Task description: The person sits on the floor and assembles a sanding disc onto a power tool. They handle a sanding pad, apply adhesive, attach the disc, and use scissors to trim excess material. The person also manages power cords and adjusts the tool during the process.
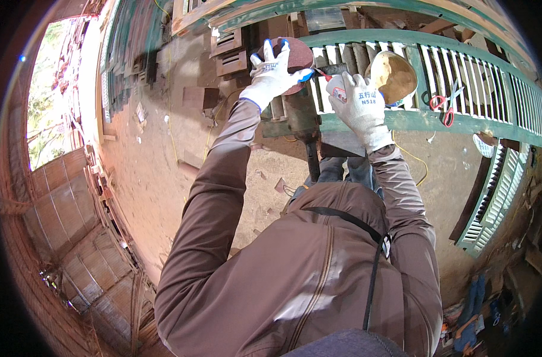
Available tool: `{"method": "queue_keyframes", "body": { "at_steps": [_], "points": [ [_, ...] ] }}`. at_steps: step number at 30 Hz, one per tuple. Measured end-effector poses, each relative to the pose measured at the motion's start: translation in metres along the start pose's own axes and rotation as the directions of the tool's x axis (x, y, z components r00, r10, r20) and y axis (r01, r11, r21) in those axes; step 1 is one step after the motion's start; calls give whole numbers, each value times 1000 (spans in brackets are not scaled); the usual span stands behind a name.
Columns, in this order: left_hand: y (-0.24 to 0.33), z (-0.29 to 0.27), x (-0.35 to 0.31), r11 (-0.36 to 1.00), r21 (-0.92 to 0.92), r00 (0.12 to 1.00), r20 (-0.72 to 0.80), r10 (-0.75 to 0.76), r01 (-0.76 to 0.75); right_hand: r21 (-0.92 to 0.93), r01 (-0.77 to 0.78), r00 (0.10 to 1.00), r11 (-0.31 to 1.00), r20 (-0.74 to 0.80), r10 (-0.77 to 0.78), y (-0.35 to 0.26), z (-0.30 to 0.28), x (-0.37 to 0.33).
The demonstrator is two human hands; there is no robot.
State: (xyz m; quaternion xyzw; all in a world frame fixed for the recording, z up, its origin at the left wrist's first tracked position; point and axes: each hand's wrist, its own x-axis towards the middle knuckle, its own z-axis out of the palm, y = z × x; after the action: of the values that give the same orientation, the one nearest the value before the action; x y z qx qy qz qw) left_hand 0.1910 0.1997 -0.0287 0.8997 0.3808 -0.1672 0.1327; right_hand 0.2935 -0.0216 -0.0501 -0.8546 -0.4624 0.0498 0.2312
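Your left hand (pixel 272 71), in a white glove with blue at the fingertips, lies with its fingers spread wide over a round, reddish-brown abrasive disc (pixel 302 55); the thumb reaches out to the disc's near right side, and the hand is loose and opened out rather than wrapped around anything; how firmly it presses, you cannot tell from here. Your right hand (pixel 361 107), gloved the same way, is closed around a small whitish bottle (pixel 337 89); its thin red nozzle (a narrow tip angled up and left) points toward the disc's right edge, though whether the two touch is too small to tell.

The disc sits in front of you; just below it is a dark power tool (pixel 302 113), whose narrower end runs back toward your legs; behind and to the right stretches a green-framed shutter (pixel 440 124) with pale slats; just beyond your right hand stands a round tub (pixel 411 70) with a yellowish inside; further right, on the shutter, lie red-handled scissors (pixel 450 106), blades apart.
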Motion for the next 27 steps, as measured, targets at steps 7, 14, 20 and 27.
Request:
{"method": "queue_keyframes", "body": {
  "at_steps": [7,14,20,27],
  "points": [
    [0,18,-2,997,-73,990,-136,-21,11,166,-69,995,984,87,55,6,1,-39],
    [16,47,1,999,-7,899,-435,-43,44,398,-255,966,881,135,218,29,8,-93],
    [3,45,-3,992,86,900,-419,122,-95,519,-369,928,771,159,337,31,-5,-92],
    [-29,32,2,919,160,854,-340,394,-361,713,-349,908,608,97,408,40,-7,-85]
  ]
}}
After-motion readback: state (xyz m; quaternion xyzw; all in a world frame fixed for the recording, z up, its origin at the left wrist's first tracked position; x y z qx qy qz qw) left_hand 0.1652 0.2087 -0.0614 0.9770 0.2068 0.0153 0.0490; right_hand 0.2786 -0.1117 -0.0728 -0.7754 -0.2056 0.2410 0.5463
